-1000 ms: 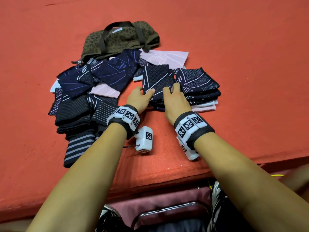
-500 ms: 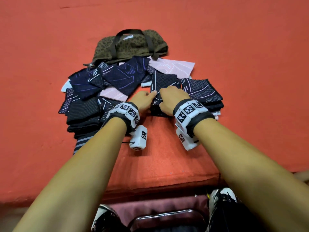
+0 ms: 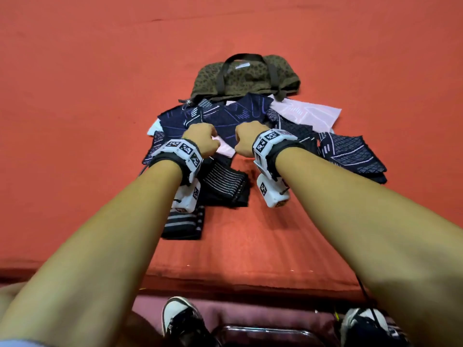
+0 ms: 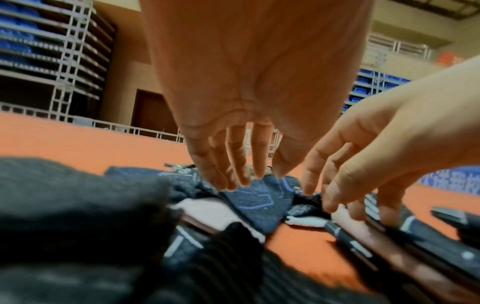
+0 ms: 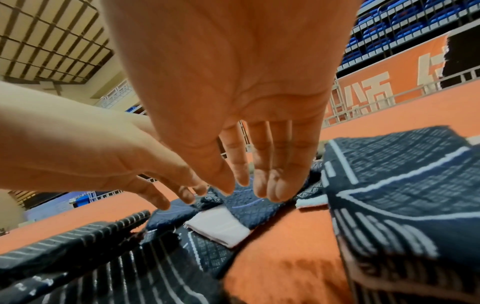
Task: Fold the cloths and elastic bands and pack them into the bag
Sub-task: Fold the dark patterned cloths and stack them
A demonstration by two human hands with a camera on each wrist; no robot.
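Observation:
An olive leopard-print bag [image 3: 245,76] lies at the far side of the red table. Before it sits a heap of unfolded navy cloths [image 3: 225,116]. My left hand [image 3: 200,139] and right hand [image 3: 248,139] hover side by side over that heap. In the left wrist view my left hand [image 4: 249,179] points straight fingers down at a navy cloth with blue lines [image 4: 259,201]. The right wrist view shows my right hand [image 5: 252,191] just above the same cloth [image 5: 249,207], holding nothing. A stack of folded diamond-pattern cloths [image 3: 350,156] lies to the right.
Dark striped elastic bands [image 3: 225,181] lie under my left wrist, with more [image 3: 183,224] nearer the table's front edge. A pale pink cloth [image 3: 305,113] lies flat by the bag. The red table [image 3: 100,121] stretches bare to the left. Shoes [image 3: 180,319] show below the edge.
Both hands let go of the folded diamond-pattern cloth beside the right stack and moved left and farther out, over the unfolded navy cloths.

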